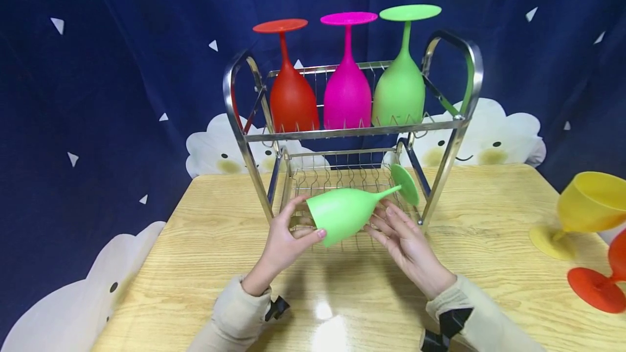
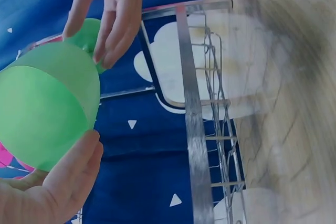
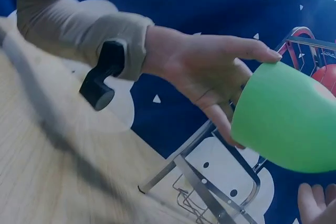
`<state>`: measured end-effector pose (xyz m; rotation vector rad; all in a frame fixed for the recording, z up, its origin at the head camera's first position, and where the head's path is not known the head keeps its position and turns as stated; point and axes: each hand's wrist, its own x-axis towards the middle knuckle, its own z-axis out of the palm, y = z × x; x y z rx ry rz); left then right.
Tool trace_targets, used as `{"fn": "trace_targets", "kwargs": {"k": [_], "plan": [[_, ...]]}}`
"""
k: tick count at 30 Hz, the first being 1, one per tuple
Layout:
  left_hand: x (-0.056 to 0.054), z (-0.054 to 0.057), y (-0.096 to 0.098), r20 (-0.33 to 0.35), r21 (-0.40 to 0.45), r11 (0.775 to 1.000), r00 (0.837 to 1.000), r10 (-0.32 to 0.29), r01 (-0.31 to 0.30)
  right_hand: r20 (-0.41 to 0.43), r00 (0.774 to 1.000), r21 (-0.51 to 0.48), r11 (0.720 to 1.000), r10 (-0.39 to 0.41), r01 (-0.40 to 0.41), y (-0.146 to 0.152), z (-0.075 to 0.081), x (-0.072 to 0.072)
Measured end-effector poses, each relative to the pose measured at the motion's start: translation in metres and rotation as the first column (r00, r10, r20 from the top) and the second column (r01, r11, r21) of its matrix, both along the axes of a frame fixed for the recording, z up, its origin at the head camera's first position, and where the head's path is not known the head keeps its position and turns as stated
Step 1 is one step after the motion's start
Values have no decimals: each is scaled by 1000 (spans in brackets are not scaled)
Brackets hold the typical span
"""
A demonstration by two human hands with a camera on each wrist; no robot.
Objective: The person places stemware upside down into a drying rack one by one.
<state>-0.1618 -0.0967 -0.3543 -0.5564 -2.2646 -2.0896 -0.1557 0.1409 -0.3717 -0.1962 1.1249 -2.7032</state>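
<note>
A light green plastic goblet (image 1: pixel 342 212) lies tilted on its side in the air, its mouth to the left and its foot up to the right. My left hand (image 1: pixel 287 237) grips the bowl at the rim, thumb on the near side and fingers on the far side. My right hand (image 1: pixel 408 240) is under the stem end, fingers loosely extended beside the bowl. In the left wrist view the right hand's fingers (image 2: pixel 115 30) overlap the goblet's foot. The right wrist view shows the left hand (image 3: pixel 194 72) at the goblet's rim.
A two-tier metal rack (image 1: pixel 352 133) stands behind the hands. On its upper tier a red goblet (image 1: pixel 293 99), a magenta goblet (image 1: pixel 347 94) and another green goblet (image 1: pixel 401 88) stand upside down. At the right are a yellow goblet (image 1: pixel 587 205), upright, and a red goblet (image 1: pixel 594 289), tipped.
</note>
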Motion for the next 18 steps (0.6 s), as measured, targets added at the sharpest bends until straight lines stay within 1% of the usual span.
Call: {"fn": "trace_targets", "kwargs": {"k": [3, 7, 12, 18], "plan": [[0, -2, 1, 12, -6, 1000, 1000, -17, 17, 18, 999, -35, 999, -34, 34, -2, 0, -3], [0, -4, 3, 8, -28, 999, 999, -32, 32, 41, 996, -69, 995, -74, 77, -5, 0, -5], [0, -6, 4, -11, -47, 997, 998, -55, 55, 95, 985, -56, 987, -147, 153, -8, 4, -5], [-1, -8, 3, -50, -84, 992, 994, -98, 94, 104, 971, -25, 976, -214, 218, -7, 7, -3]]}}
